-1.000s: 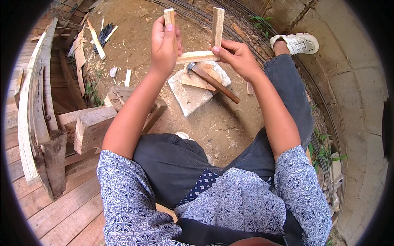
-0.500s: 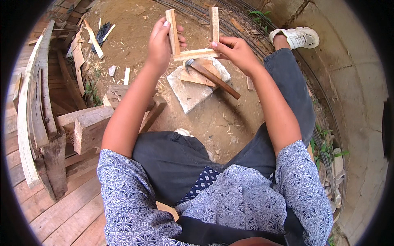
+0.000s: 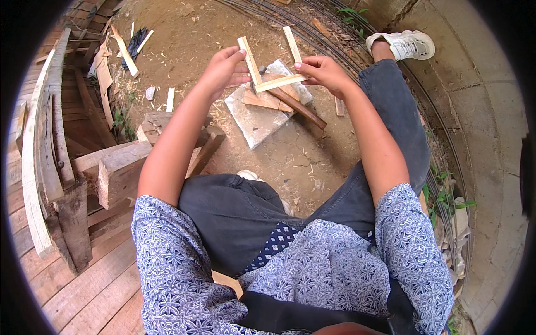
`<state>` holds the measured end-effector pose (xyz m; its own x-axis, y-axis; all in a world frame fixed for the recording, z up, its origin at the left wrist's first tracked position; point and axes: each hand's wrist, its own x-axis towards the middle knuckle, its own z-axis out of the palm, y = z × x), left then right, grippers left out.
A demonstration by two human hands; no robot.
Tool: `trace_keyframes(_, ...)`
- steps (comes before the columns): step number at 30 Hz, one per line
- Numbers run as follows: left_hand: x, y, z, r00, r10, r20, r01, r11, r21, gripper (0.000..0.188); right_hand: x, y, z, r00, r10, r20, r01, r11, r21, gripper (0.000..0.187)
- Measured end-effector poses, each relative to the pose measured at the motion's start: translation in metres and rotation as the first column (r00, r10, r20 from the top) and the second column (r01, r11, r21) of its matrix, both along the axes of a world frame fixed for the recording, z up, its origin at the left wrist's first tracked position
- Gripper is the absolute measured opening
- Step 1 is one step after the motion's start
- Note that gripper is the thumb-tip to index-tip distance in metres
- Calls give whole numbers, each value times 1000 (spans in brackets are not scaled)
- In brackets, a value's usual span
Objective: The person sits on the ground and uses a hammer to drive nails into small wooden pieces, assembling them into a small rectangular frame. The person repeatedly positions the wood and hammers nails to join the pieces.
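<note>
1. Ground [image 3: 173, 25]: dirt, strewn with shavings.
2. Wall [image 3: 486, 111]: one, at right.
3. Timber [image 3: 120, 173]: several pieces, at left, beside the left forearm.
4. Slab [image 3: 245, 117]: one, pale, mid-ground, bearing scraps [image 3: 261, 101].
5. Frame [image 3: 279, 83]: three strips forming an open U over the slab's far part, partly blocking the hammer.
6. Hammer [image 3: 304, 113]: one, handle toward near right, head mostly hidden.
7. Hands, two: left hand [image 3: 222, 68] grips the left strip; right hand [image 3: 325, 74] pinches the right corner.

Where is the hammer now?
In the head view, above and slightly right of centre, the hammer lies over a wood scrap on the pale slab, partly behind the wooden frame.
</note>
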<state>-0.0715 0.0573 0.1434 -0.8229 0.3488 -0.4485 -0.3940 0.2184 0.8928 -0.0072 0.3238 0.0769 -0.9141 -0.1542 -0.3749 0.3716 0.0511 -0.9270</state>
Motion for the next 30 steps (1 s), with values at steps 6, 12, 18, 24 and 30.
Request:
trace_keyframes(6, -3, -4, -4, 999, -36, -21, 35, 997, -67, 49, 2, -4, 7, 999, -18, 48, 19, 999, -29, 43)
trace_keyframes(12, 4, -6, -5, 998, 10, -59, -19, 988, -152, 55, 2, -6, -2, 992, -48, 114, 61, 992, -114, 51)
trace_keyframes(18, -6, -9, -22, 987, -85, -135, 60, 982, -180, 51, 19, -9, -85, 988, -92, 124, 71, 983, 167, 43)
trace_keyframes(24, 0, -16, -19, 987, -40, -154, 3, 973, -231, 51, 88, -55, -111, 974, 52, -219, 133, 652, 747, 35)
trace_keyframes(30, 3, -29, -30, 950, -96, -299, 41, 982, -187, 50, 62, -34, -82, 997, 9, -78, 45, 742, 669, 37)
